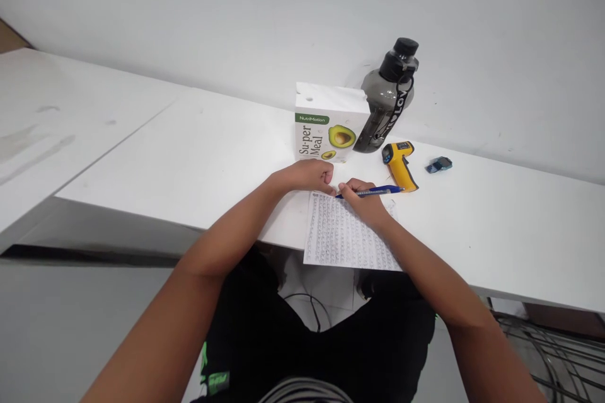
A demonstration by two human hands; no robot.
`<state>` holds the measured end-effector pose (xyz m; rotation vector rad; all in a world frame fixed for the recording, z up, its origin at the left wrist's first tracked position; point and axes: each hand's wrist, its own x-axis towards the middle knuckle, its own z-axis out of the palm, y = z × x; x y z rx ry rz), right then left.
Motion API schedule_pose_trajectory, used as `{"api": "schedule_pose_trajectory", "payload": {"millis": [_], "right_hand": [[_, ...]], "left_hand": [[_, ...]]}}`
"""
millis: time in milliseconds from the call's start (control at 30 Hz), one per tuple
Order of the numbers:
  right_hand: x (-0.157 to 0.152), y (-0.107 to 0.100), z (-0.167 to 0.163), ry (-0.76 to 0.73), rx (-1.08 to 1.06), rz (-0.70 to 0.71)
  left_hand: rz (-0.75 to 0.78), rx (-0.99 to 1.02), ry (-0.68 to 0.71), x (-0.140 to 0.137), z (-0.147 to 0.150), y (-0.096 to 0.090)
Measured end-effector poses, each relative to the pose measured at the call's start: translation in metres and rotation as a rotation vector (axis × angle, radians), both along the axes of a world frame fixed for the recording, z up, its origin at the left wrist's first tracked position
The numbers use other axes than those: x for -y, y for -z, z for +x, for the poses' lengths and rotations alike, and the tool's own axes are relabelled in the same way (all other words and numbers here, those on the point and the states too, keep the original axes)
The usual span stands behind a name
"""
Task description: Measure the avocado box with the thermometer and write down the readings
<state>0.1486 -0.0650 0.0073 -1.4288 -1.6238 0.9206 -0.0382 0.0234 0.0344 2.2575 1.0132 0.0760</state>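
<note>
My right hand [366, 201] is closed round a blue pen [378, 191], its tip near the top of a paper sheet [352, 236]. Rows of small handwritten marks fill most of the sheet, and its lower edge hangs over the table's front edge. My left hand [309, 175] rests at the top left of the sheet, fingers curled in and thumb pointing to the pen tip. I see nothing in its fingers. Just behind my left hand stands a white box [331, 123] with avocado pictures.
A dark grey water bottle [385, 97] with a strap stands behind the box. To the right lie a yellow infrared thermometer [401, 167] and a small dark gadget [438, 165] on the white table [496, 227]. The wall [189, 19] rises behind. A wire rack [558, 352] is at lower right.
</note>
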Motion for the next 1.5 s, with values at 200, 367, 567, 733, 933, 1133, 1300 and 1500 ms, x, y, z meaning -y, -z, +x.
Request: {"api": "schedule_pose_trajectory", "payload": {"millis": [200,367,567,733,933,1133,1300,1500], "right_hand": [[-0.004,-0.004,0.002,0.003,-0.018,-0.139],[-0.004,-0.003,0.001,0.01,-0.015,-0.088],[-0.005,0.0,-0.005,0.007,0.023,-0.042],[-0.005,0.004,-0.004,-0.043,0.037,-0.038],[-0.006,0.007,-0.004,-0.072,0.05,-0.021],[-0.004,0.001,-0.007,-0.038,0.051,-0.063],[-0.005,0.0,-0.009,-0.002,0.053,-0.065],[-0.004,0.001,-0.007,-0.068,0.074,-0.041]], "left_hand": [[-0.028,0.011,0.015,-0.003,-0.003,0.001],[-0.019,-0.044,0.01,0.001,-0.002,-0.004],[-0.002,-0.067,0.022,0.002,-0.002,-0.005],[-0.02,-0.069,0.013,0.002,-0.005,-0.008],[-0.036,-0.064,0.018,0.001,-0.007,-0.008],[-0.048,-0.065,0.026,-0.001,-0.005,-0.007],[-0.061,-0.062,0.024,0.0,-0.004,-0.009],[-0.091,-0.077,0.036,0.001,-0.005,-0.012]]}}
